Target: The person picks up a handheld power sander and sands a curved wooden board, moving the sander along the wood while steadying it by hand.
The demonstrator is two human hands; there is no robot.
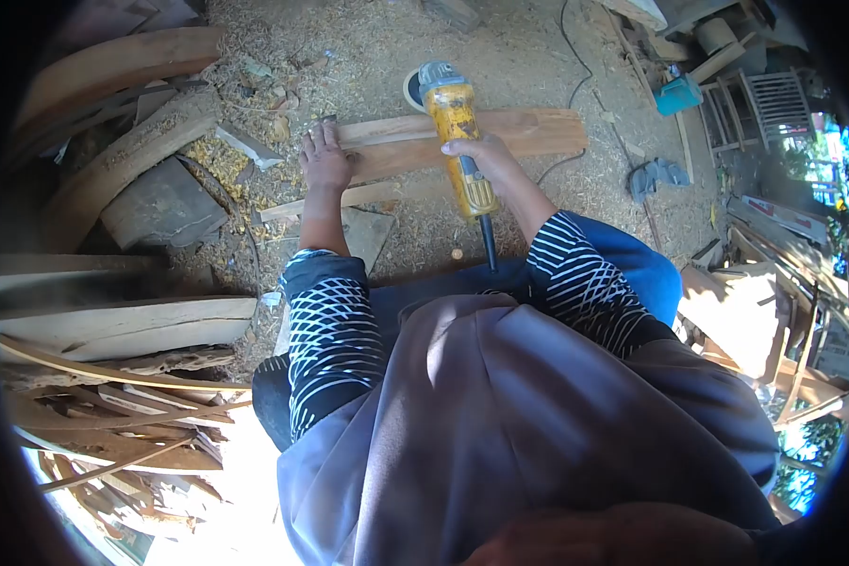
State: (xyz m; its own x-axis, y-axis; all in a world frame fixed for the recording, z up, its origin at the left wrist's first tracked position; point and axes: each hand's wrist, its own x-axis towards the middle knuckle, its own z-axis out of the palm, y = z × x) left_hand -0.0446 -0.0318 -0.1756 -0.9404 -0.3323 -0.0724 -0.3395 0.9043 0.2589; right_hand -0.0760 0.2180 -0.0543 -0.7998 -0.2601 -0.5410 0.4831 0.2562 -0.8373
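Observation:
My right hand is wrapped round the body of a worn yellow angle grinder. The grinder's grey head points away from me, with a round pale disc at its left side. Its black cord runs back towards my lap. Beneath the tool lies a slightly curved wooden plank, stretching left to right on the ground. My left hand grips the plank's left end, fingers pointing away from me. Whether the disc touches the wood cannot be made out.
Wood shavings and sawdust cover the ground. Curved timbers and piled offcuts lie to the left. A thin strip of wood is nearer me. At right are a teal container, grey footwear, a cable and more timber.

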